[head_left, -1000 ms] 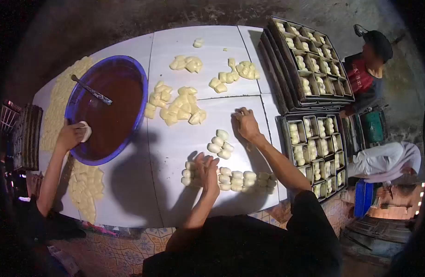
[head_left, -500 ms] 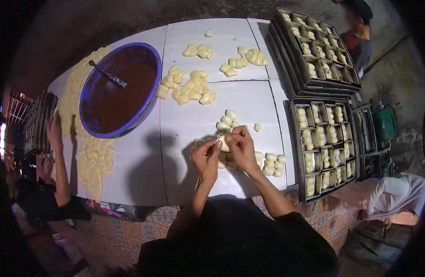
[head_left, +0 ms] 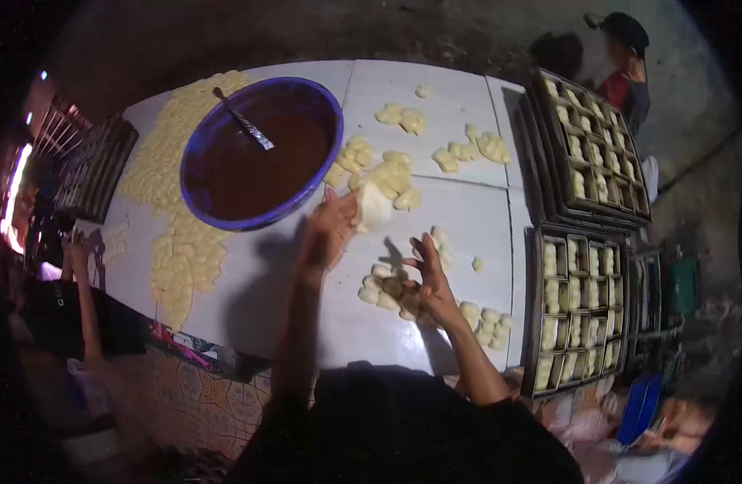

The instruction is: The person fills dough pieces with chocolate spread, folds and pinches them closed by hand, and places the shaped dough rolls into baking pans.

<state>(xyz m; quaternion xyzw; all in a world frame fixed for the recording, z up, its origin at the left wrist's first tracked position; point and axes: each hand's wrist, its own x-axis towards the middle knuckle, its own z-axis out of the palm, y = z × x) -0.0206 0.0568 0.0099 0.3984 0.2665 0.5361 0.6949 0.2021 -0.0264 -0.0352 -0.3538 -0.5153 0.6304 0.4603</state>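
Note:
My left hand [head_left: 329,230] is out over the table beside the basin, its fingers against a flat, pale piece of dough [head_left: 375,208] that is blurred. Just beyond it lies a cluster of cut dough pieces [head_left: 391,176]. My right hand [head_left: 431,282] hovers with its fingers spread and nothing in them. Below and around that hand sit rounded dough balls [head_left: 379,289], some hidden by it. More dough balls [head_left: 490,327] stand in short rows near the table's front right.
A blue basin [head_left: 192,198] of brown filling, with a spoon [head_left: 246,121] in it, stands left of centre. Many dough pieces [head_left: 185,266] spread beside it. Stacked divided baking tins [head_left: 535,323] holding dough line the right edge. One person [head_left: 625,68] stands behind; a co-worker's arm [head_left: 84,298] is at left.
My hands have parted. The left has reached away toward the flat dough and taken it; the right has let go of the dough ball and opened. The view has shifted.

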